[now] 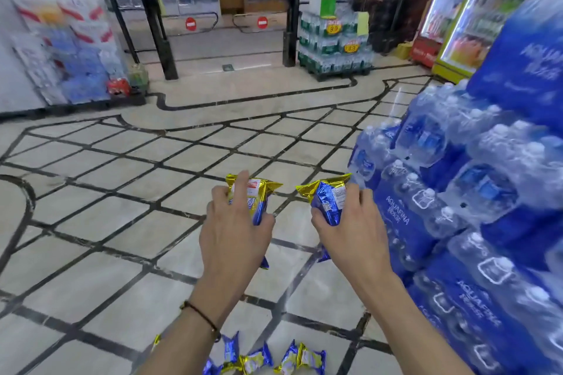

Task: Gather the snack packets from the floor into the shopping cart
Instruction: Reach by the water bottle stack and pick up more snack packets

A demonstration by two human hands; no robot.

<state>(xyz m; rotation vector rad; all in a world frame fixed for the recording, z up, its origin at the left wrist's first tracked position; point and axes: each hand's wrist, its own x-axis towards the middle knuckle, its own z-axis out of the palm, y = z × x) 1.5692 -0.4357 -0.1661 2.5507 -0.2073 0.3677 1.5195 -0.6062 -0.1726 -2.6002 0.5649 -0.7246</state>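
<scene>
Two snack packets are held out in front of the body, above the tiled floor (100,216). The left hand (234,228) is closed around a gold-and-blue packet (254,196), with the index finger stretched up along its front and the thumb pressed against its right side; the packet's lower end is seen protruding beneath the hand. The right hand (353,231) is wrapped around a second packet (330,198), blue with gold crimped top, tilted slightly leftward; a blue corner is visible below the palm. The two packets are held apart, not touching. A thin dark cord bracelet (201,313) is worn on the left wrist. Further packets (265,358) of the same colours are seen lying on the floor at the bottom edge of the view, between the forearms, clustered close together. Stacked shrink-wrapped cases of bottled water (475,207) are noted just right of the right hand. Entry gates (225,21) with red no-entry discs are seen far ahead. No shopping cart is within view.
</scene>
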